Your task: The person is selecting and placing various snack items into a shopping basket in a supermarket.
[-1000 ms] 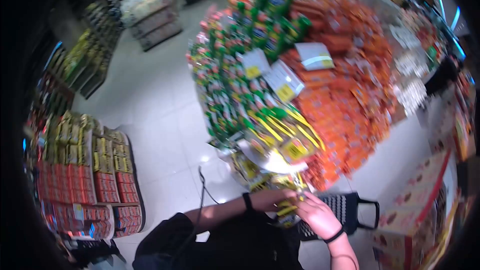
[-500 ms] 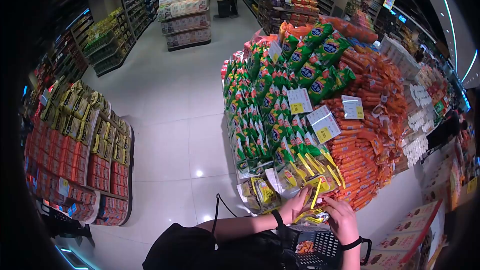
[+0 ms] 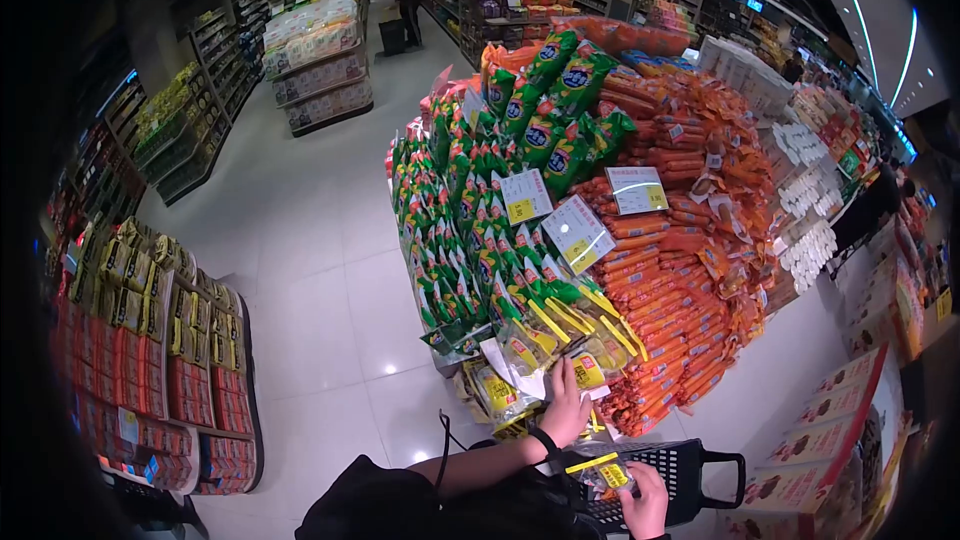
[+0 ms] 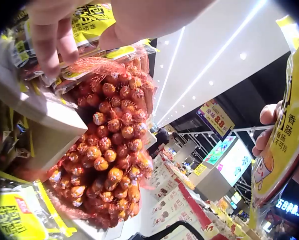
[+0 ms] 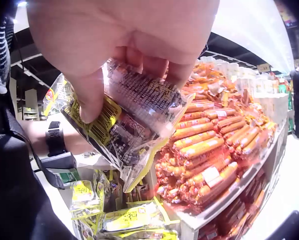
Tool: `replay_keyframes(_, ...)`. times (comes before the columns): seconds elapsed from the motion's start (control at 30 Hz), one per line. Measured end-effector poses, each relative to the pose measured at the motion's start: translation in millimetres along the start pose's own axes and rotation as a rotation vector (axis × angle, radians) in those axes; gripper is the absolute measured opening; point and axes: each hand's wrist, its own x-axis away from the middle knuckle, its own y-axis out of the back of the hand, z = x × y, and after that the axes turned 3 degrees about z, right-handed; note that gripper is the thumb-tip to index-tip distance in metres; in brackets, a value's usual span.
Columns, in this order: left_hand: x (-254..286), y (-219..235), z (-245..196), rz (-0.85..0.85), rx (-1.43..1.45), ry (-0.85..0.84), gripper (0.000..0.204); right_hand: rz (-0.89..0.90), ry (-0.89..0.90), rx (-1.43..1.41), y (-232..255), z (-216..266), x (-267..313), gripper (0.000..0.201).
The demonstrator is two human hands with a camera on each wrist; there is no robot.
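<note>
My left hand [image 3: 567,403] reaches up to the yellow sausage packets [image 3: 588,368] at the foot of the display. In the left wrist view its fingers [image 4: 53,42] and thumb close round one yellow packet [image 4: 91,19] on the pile. My right hand [image 3: 646,502] sits low at the black shopping basket [image 3: 690,468] and holds another yellow and clear packet [image 3: 603,470]. In the right wrist view that packet [image 5: 132,125] is pinched between thumb and fingers. The left wrist view also shows it at the right edge as a yellow packet [image 4: 284,145].
The display island is stacked with green snack bags [image 3: 480,210], orange sausages [image 3: 680,270] and price cards [image 3: 578,232]. A low stand of red and yellow boxes [image 3: 170,360] is on the left across a shiny floor. Cartons [image 3: 830,430] stand at right. Shelf aisles run behind.
Both hands were together on a yellow packet at the display. The right hand has come down to the basket with a packet, and the left has stayed up on the pile. The camera view shifted.
</note>
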Motion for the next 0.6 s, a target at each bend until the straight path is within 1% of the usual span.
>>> replay_keyframes(0.03,6.6,-6.5,12.2,-0.01,-0.066,0.014,0.093,-0.009,-0.027,-0.061,0.8,-1.7,5.9,0.025)
replay_keyframes(0.07,12.6,-11.4,20.7,-0.024,-0.072,0.046,0.096,-0.018,-0.036,-0.055,1.0,-6.1,11.8,0.025)
replay_keyframes(0.13,24.7,-18.5,33.7,-0.032,-0.026,0.146,0.094,-0.037,-0.047,-0.04,-0.4,-16.4,21.0,0.024)
replay_keyframes(0.23,27.0,-35.2,58.0,0.08,0.003,0.404,0.092,-0.075,-0.047,-0.085,-5.1,-26.6,26.3,0.026)
replay_keyframes(0.27,23.9,-40.8,63.5,0.079,0.05,0.42,0.092,-0.08,-0.048,-0.098,-6.7,-29.3,27.6,0.026)
replay_keyframes(0.3,20.3,-47.6,68.9,0.075,0.101,0.437,0.092,-0.07,-0.107,-0.188,-12.2,-33.5,30.2,0.028)
replay_keyframes(0.33,15.6,-51.6,66.6,0.061,0.139,0.457,0.092,-0.046,-0.078,-0.172,-9.9,-32.7,27.7,0.03)
replay_keyframes(0.4,6.2,-59.6,62.2,0.031,0.214,0.495,0.094,-0.032,-0.1,-0.186,-12.0,-30.0,24.3,0.031)
replay_keyframes(0.43,1.1,-62.9,58.6,0.014,0.237,0.507,0.094,0.01,-0.181,-0.257,-13.2,-28.8,23.5,0.032)
replay_keyframes(0.5,-6.3,-71.1,52.1,-0.044,0.234,0.518,0.097,0.01,-0.143,-0.242,-14.6,-21.7,16.1,0.033)
replay_keyframes(0.53,-10.9,-78.0,53.3,-0.048,0.146,0.539,0.098,0.014,-0.128,-0.235,-16.1,-19.1,15.4,0.033)
replay_keyframes(0.57,-15.6,-80.4,47.2,-0.082,0.131,0.577,0.097,0.014,-0.139,-0.279,-22.8,-22.5,13.9,0.036)
replay_keyframes(0.6,-17.5,-83.8,42.1,-0.097,0.118,0.618,0.096,-0.062,-0.162,-0.2,-35.0,-24.7,8.2,0.04)
